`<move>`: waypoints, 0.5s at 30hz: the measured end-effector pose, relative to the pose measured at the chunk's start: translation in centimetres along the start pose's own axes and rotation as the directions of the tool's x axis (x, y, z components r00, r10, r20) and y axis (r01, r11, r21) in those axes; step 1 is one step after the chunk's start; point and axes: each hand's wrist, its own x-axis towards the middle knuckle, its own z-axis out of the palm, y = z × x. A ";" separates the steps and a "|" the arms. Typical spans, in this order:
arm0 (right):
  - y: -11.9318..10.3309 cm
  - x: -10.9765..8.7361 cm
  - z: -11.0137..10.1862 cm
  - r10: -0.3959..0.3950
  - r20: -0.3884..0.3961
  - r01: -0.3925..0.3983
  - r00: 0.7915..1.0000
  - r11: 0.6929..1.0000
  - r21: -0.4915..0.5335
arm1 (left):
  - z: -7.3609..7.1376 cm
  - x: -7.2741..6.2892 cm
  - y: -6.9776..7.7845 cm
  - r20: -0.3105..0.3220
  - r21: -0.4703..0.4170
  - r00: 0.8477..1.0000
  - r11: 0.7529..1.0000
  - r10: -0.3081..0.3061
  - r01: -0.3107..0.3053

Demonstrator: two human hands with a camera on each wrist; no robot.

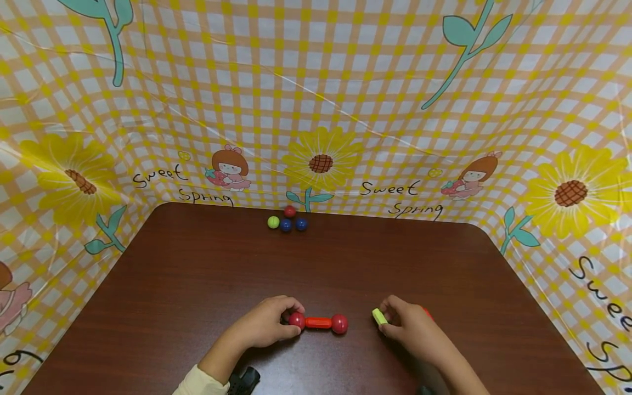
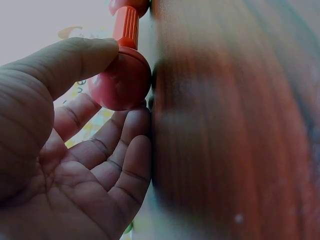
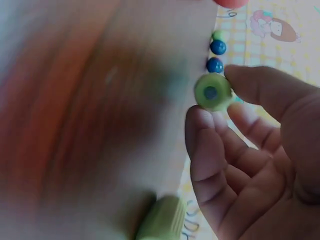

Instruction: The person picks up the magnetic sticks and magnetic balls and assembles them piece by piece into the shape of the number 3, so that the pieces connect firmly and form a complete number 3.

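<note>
Two red balls are joined by a short ribbed red rod point(image 1: 318, 323), lying on the table near its front. My left hand point(image 1: 269, 322) holds the left-hand red ball point(image 2: 122, 82) between thumb and fingers; the other red ball point(image 1: 339, 323) sits at the rod's far end. To the right, my right hand point(image 1: 412, 327) pinches a short yellow-green rod point(image 1: 379, 316) by thumb and fingertips, apart from the red piece. Its round end, with a grey-blue centre, faces the camera in the right wrist view. Part of a red thing point(image 1: 427, 312) shows behind the right hand, mostly hidden.
At the back edge of the brown table point(image 1: 207, 263) sit a yellow-green ball point(image 1: 274, 222), a red ball point(image 1: 290, 211) and two blue balls point(image 1: 293, 225). Another green ribbed piece point(image 3: 164, 222) lies low in the right wrist view. A checked cloth point(image 1: 326, 82) walls the table's back and sides.
</note>
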 end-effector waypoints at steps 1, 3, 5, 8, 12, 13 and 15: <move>-0.2 0.3 0.1 0.025 -0.012 -0.025 1.000 1.000 0.018 | 0.0 0.0 0.0 0.001 0.000 1.000 1.000 0.000 0.000; -0.5 1.0 0.4 0.067 -0.029 -0.065 0.997 0.995 0.069 | 0.0 0.0 -0.1 0.001 -0.001 1.000 1.000 0.000 0.000; -0.8 1.7 0.8 0.115 -0.044 -0.109 0.992 0.986 0.128 | 0.0 0.0 -0.1 -0.001 -0.004 1.000 1.000 0.001 -0.001; -1.4 2.7 1.4 0.179 -0.056 -0.162 0.982 0.961 0.226 | 0.1 0.0 -0.1 -0.003 -0.006 1.000 1.000 0.005 -0.005; -2.0 3.8 2.1 0.199 -0.053 -0.170 0.979 0.926 0.338 | 0.1 0.0 -0.1 -0.003 -0.006 1.000 1.000 0.007 -0.007; -2.2 4.0 2.2 0.194 -0.052 -0.163 0.980 0.919 0.358 | 0.0 0.1 -0.1 -0.002 -0.005 1.000 1.000 0.008 -0.008; -2.4 4.4 2.5 0.175 -0.052 -0.141 0.983 0.909 0.391 | 0.0 0.1 -0.2 0.000 -0.004 1.000 1.000 0.004 -0.004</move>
